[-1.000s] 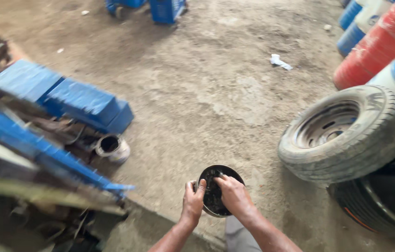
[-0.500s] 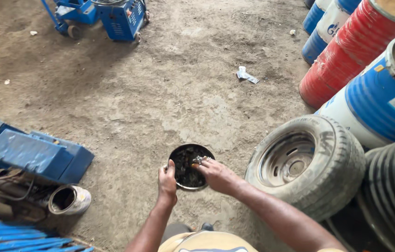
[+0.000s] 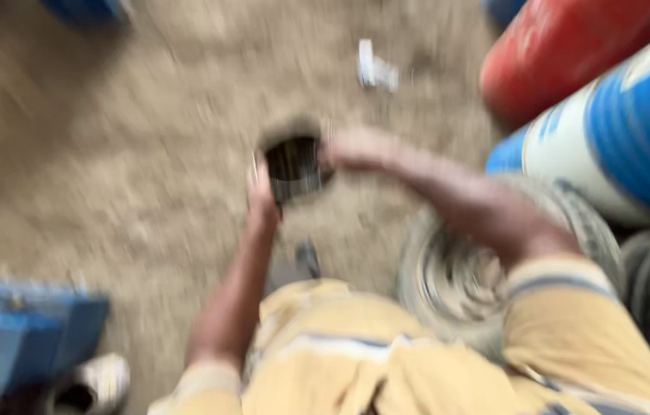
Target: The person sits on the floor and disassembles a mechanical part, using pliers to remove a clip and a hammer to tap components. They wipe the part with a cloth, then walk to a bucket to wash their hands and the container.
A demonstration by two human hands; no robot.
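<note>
Black and round, a shallow dish-like part (image 3: 294, 165) sits between the person's two hands above the dirt floor (image 3: 109, 177), a little above the middle of the head view. The whole picture is smeared by motion, so fine detail is lost. The left hand (image 3: 261, 204) is at the part's left lower edge, its fingers curled against the rim and apparently gripping it. The right hand (image 3: 355, 150) reaches in from the right and meets the part's right edge; whether its fingers are closed on the rim or only touching it cannot be told through the blur. Both forearms run down toward the camera into yellow short sleeves with a dark stripe (image 3: 340, 346).

Just right of the right forearm, partly hidden under it, lies a grey tyre on its wheel (image 3: 448, 277). Beyond it, along the right edge, lie a blue and white drum (image 3: 609, 138) and a red drum (image 3: 563, 46), close beside each other. A small pale scrap (image 3: 376, 71) lies on the floor above the hands. At the lower left stands a blue boxy thing (image 3: 17, 338), with a whitish round object (image 3: 102, 380) just beside it.
</note>
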